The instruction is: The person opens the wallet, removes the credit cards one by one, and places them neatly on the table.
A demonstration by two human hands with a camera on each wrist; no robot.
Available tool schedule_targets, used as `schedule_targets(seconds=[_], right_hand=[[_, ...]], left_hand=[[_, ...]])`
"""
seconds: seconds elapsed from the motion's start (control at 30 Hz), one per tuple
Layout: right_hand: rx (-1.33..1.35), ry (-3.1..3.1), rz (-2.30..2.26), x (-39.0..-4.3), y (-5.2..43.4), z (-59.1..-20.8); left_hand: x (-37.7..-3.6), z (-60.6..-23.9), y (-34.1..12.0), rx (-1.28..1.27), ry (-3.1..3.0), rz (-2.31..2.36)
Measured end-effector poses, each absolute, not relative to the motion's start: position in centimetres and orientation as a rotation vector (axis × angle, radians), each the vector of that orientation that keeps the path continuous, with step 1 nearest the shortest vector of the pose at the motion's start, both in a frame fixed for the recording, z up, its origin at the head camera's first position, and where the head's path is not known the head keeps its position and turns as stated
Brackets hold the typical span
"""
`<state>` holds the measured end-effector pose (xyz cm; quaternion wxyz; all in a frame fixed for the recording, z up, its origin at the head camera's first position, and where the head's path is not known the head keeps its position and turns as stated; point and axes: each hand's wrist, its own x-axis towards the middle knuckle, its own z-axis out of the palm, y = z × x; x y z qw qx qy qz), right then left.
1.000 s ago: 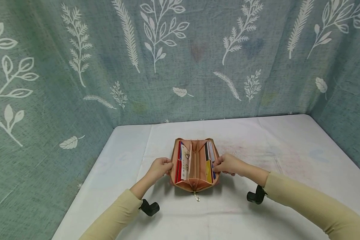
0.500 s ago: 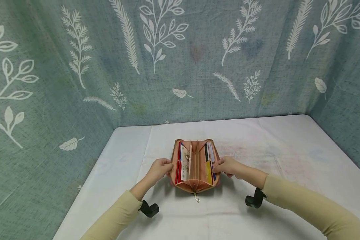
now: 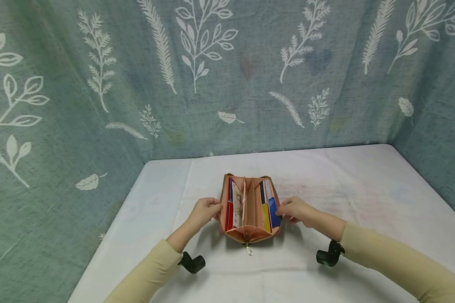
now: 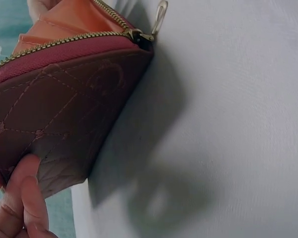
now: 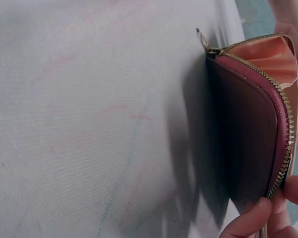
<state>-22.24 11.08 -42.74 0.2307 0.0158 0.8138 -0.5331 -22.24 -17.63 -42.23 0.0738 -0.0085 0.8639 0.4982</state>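
A pale metal clasp (image 3: 249,250) hangs at the near end of the zip-around wallet (image 3: 251,206), which sits spread wide on or just above the desk (image 3: 265,277). The left hand (image 3: 204,211) and right hand (image 3: 296,209) pinch its opposite outer edges in their fingers. It looks light, stiffish-walled, with floppy gussets (image 5: 263,57), so those edges suit gripping. Beyond it hangs the leaf-patterned curtain (image 3: 227,101).

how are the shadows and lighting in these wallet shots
Head: bright, fairly even light, soft shadows on the white tabletop near the wallet. Left wrist: dimmer, the wallet's outer side shaded. Right wrist: dim, a dark shadow beside the wallet, zipper teeth distinct.
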Motion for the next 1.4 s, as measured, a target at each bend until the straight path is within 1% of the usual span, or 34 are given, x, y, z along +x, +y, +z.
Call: schedule_targets(seconds=[0.37, 0.63, 1.13, 1.4], right_hand=[[0.074, 2.212, -1.537, -22.0, 12.2, -42.6], [0.075, 2.177, -1.555, -21.9, 13.1, -41.7], [0.040, 2.024, -1.685, -23.1, 16.1, -40.3], [0.111, 2.020, -1.683, -24.0, 17.7, -40.1]], left_hand=[[-22.1, -42.3, -17.3, -0.046, 2.533, 1.598], [-22.2, -42.3, -17.2, -0.042, 2.519, 1.612], [-22.2, -42.4, -17.6, -0.063, 2.509, 1.623], [-22.1, -42.9, -18.0, -0.049, 2.517, 1.610]])
